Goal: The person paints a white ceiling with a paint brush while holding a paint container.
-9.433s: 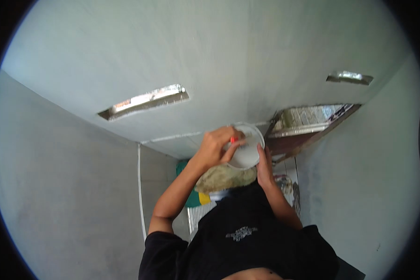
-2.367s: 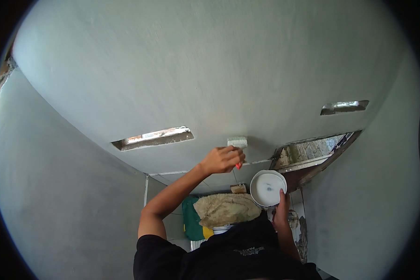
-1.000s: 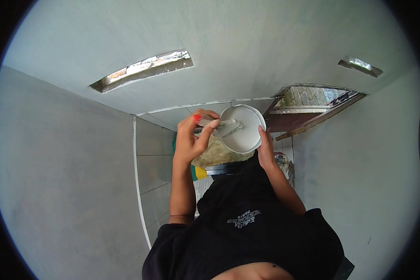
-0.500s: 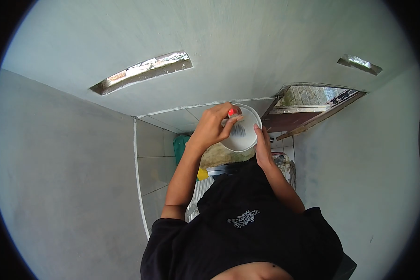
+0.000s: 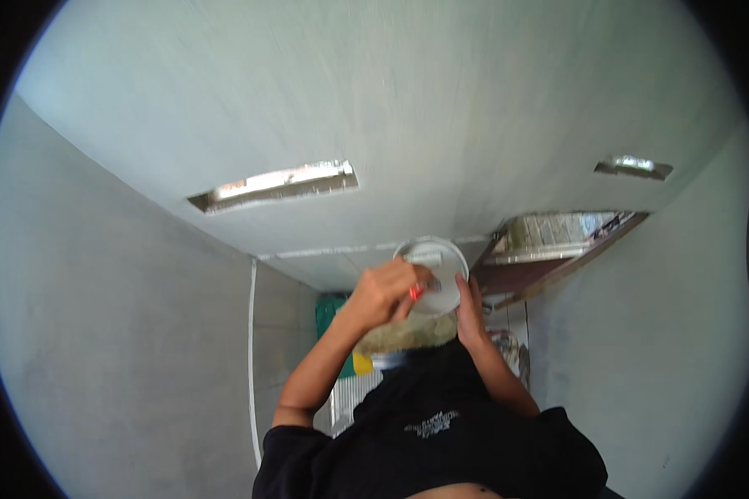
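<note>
A round white tub [image 5: 463,259] is held up in front of my chest, its opening facing me. My right hand [image 5: 471,314] grips its right side, with the thumb near the rim and the fingers around the outside. Over the left part of the opening, my left hand [image 5: 384,291] is closed around a tool with a red handle [image 5: 416,293]. The tool's working end is hidden or blurred by motion. Inside the tub is a pale, whitish surface with a blurred light patch near the far rim.
A grey-white wall [image 5: 441,108] with slot openings [image 5: 283,190] stands ahead, and side walls are close. A wood-framed opening [image 5: 558,237] is at the right. Below lie a green item [image 5: 329,314], a yellow item [image 5: 361,363] and a worn tan surface [image 5: 412,333].
The view has tilted up, so the tub and both hands appear lower. My left hand has turned, and the red handle now shows at its lower right side. My right hand keeps its hold.
</note>
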Demonstrator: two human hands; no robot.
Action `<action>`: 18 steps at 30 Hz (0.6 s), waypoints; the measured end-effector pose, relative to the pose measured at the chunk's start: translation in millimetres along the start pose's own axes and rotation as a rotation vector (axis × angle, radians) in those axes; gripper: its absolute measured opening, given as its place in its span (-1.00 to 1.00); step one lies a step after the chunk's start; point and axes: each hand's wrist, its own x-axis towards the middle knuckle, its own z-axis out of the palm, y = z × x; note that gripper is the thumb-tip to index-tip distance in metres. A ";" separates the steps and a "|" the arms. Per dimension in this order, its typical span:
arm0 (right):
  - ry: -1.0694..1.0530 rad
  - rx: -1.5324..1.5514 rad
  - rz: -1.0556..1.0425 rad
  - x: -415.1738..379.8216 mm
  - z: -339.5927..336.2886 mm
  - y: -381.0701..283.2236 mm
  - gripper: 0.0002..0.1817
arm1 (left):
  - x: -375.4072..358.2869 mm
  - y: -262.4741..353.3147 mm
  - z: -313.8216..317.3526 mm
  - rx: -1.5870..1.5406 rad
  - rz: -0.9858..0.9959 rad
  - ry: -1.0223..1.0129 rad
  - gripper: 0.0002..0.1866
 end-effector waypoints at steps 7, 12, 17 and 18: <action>-0.011 0.034 0.020 6.4 26.1 -37.2 -0.51 | 28.3 23.3 -38.7 0.386 0.400 -0.134 -0.72; -0.016 0.094 0.003 14.4 31.4 -47.9 -0.47 | 75.1 37.1 -88.8 0.554 0.619 -0.025 -0.72; -0.011 0.049 -0.003 37.1 12.2 -17.6 -0.47 | 181.5 69.6 -185.1 0.588 0.729 0.144 -0.69; 0.005 -0.034 0.028 45.4 8.4 -13.7 -0.50 | 207.6 88.8 -207.0 0.598 0.698 0.170 -0.75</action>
